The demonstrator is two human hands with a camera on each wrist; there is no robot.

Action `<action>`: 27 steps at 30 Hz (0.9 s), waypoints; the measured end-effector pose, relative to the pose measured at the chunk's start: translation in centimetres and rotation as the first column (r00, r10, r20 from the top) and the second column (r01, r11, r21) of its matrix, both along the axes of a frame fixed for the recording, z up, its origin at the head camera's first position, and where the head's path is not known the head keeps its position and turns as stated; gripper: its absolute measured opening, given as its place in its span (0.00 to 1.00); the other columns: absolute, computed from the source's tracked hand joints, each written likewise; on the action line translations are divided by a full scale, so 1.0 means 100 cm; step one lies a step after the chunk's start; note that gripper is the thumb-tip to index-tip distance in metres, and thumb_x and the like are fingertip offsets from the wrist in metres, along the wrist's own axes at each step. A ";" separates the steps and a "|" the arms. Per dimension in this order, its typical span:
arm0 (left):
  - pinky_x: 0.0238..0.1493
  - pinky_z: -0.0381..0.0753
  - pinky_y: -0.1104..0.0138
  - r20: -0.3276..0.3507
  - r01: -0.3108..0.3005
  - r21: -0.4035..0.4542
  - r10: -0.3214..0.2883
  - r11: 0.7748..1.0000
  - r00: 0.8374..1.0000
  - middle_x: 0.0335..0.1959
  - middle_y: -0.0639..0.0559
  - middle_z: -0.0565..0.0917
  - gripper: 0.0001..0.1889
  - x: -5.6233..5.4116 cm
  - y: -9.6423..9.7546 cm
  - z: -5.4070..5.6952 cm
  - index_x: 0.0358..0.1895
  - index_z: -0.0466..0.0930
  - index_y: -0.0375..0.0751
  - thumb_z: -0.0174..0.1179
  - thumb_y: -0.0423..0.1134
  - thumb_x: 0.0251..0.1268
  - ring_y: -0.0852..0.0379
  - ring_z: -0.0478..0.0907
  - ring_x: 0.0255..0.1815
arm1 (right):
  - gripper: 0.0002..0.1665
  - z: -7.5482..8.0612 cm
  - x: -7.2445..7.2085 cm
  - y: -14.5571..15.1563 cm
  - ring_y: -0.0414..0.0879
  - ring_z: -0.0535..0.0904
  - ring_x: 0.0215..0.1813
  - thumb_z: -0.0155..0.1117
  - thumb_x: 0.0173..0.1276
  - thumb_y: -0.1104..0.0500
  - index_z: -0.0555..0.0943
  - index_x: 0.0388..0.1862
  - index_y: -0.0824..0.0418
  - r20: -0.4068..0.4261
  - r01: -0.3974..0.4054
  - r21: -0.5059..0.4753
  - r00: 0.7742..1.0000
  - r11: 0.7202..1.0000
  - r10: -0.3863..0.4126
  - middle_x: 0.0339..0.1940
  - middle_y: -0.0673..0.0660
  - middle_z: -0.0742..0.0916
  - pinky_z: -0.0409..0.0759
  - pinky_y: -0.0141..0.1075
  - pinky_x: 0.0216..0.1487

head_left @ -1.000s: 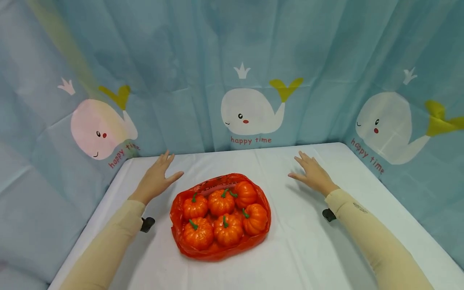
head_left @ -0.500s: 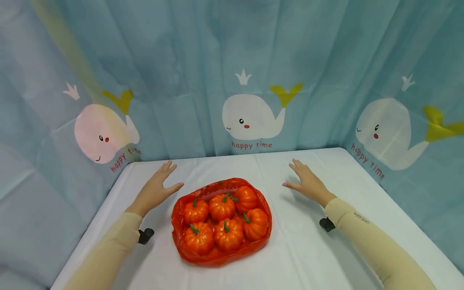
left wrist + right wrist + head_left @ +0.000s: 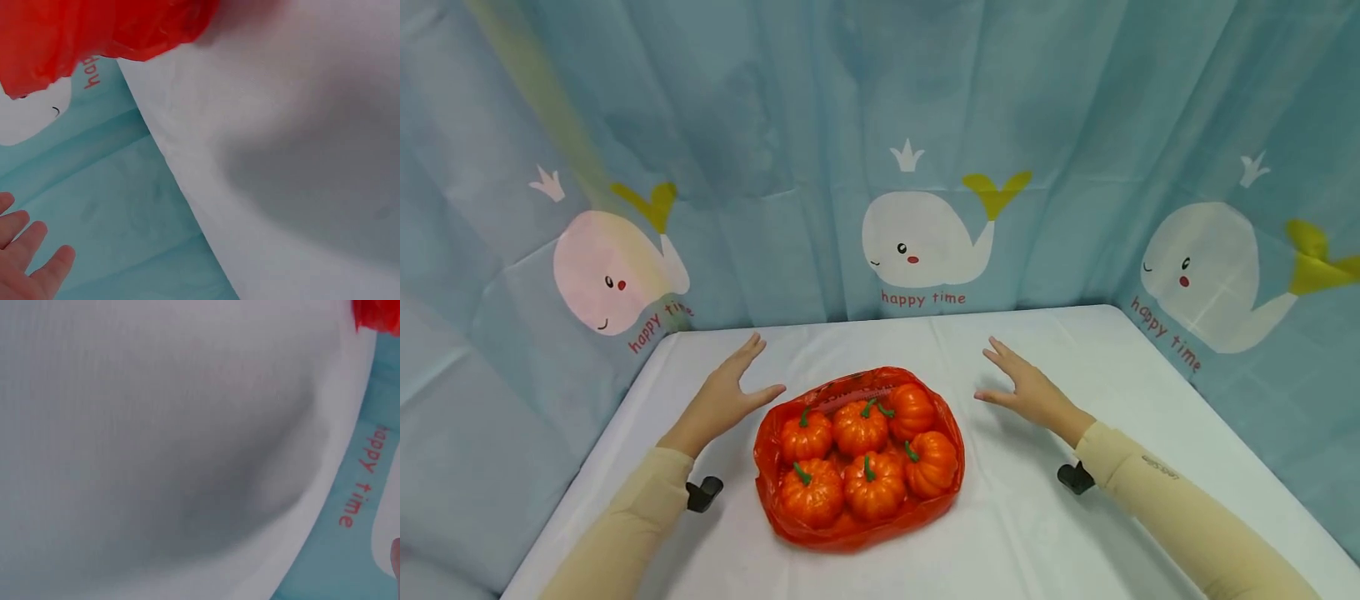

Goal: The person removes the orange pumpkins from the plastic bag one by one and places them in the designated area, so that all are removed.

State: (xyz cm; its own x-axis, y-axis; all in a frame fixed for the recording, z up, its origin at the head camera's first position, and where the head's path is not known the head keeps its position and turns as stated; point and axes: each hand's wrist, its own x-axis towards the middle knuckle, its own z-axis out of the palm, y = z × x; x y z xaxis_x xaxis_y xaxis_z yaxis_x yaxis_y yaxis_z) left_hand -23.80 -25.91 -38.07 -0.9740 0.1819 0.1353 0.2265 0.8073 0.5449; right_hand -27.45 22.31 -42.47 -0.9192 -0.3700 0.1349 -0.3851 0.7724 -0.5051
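Note:
In the head view a red plastic bag, its mouth spread wide, lies on the table with several small orange pumpkins inside, green stems showing. My left hand hovers to the left of the bag, fingers extended and thumb pointing toward it. To the right of the bag, farther off, my right hand is held above the table with its fingers spread. Neither hand touches anything. The left wrist view catches the left fingertips and the bag's red side. Only a sliver of fingertip shows in the right wrist view.
A white cloth covers the table. Blue curtains printed with whales and "happy time" hang behind it and along both sides. A small black device is worn under each wrist.
My right hand has moved left, closer to the bag. The left hand has stayed nearly in place. The head view has tipped up slightly; the bag and pumpkins lie as before.

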 end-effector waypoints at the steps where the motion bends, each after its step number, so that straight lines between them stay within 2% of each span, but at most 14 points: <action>1: 0.73 0.55 0.37 -0.007 0.001 0.008 -0.001 1.000 1.000 0.82 0.42 0.50 0.50 0.002 0.001 0.000 0.79 0.53 0.38 0.65 0.61 0.62 0.33 0.51 0.80 | 0.55 0.001 0.002 -0.002 0.62 0.54 0.81 0.68 0.62 0.35 0.60 0.79 0.60 0.002 -0.004 -0.017 1.000 1.000 0.004 0.83 0.58 0.57 0.58 0.61 0.76; 4: 0.72 0.60 0.38 -0.020 -0.010 0.041 0.011 0.999 1.000 0.81 0.42 0.53 0.47 0.007 0.002 0.000 0.78 0.55 0.41 0.66 0.57 0.62 0.33 0.55 0.78 | 0.54 0.002 0.009 -0.005 0.62 0.56 0.80 0.69 0.62 0.36 0.61 0.78 0.60 -0.003 -0.022 -0.062 1.000 0.998 0.021 0.82 0.58 0.59 0.60 0.61 0.74; 10: 0.62 0.75 0.42 -0.003 -0.015 0.114 0.015 0.993 1.000 0.78 0.42 0.61 0.44 0.011 0.007 -0.006 0.77 0.59 0.42 0.66 0.58 0.62 0.29 0.69 0.69 | 0.52 0.004 0.022 -0.008 0.64 0.61 0.78 0.73 0.60 0.41 0.64 0.77 0.61 -0.034 -0.034 -0.114 0.999 0.993 0.030 0.79 0.63 0.64 0.65 0.61 0.71; 17: 0.62 0.76 0.44 0.003 -0.038 0.172 0.038 0.984 0.999 0.77 0.44 0.64 0.39 0.015 0.009 -0.012 0.73 0.67 0.40 0.68 0.53 0.62 0.32 0.70 0.69 | 0.50 0.007 0.032 -0.016 0.62 0.65 0.76 0.75 0.58 0.43 0.67 0.75 0.60 -0.056 -0.028 -0.199 0.998 0.980 0.017 0.76 0.61 0.70 0.67 0.61 0.70; 22: 0.61 0.78 0.46 0.038 -0.025 0.228 0.016 0.973 0.999 0.73 0.40 0.71 0.37 0.019 0.013 -0.014 0.73 0.67 0.41 0.67 0.52 0.63 0.35 0.75 0.65 | 0.49 0.009 0.045 -0.024 0.61 0.67 0.75 0.76 0.57 0.43 0.69 0.74 0.58 -0.036 -0.044 -0.261 0.999 0.964 0.035 0.75 0.59 0.73 0.69 0.60 0.69; 27: 0.59 0.79 0.48 0.082 -0.054 0.272 0.033 0.961 0.996 0.71 0.39 0.73 0.36 0.025 0.014 -0.018 0.72 0.70 0.42 0.67 0.53 0.63 0.35 0.76 0.65 | 0.49 0.012 0.054 -0.031 0.60 0.69 0.74 0.77 0.57 0.45 0.69 0.74 0.60 -0.024 -0.073 -0.295 0.997 0.953 0.069 0.74 0.59 0.74 0.72 0.55 0.68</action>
State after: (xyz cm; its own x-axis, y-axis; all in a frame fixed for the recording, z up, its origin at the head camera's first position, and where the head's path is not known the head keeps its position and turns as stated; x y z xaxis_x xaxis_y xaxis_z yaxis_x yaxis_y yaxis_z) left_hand -21.34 -24.46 -39.90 -0.9894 0.1051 0.0998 0.1439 0.6333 0.7604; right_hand -22.07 19.22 -41.28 -0.8893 -0.3760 0.2603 -0.4418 0.5597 -0.7011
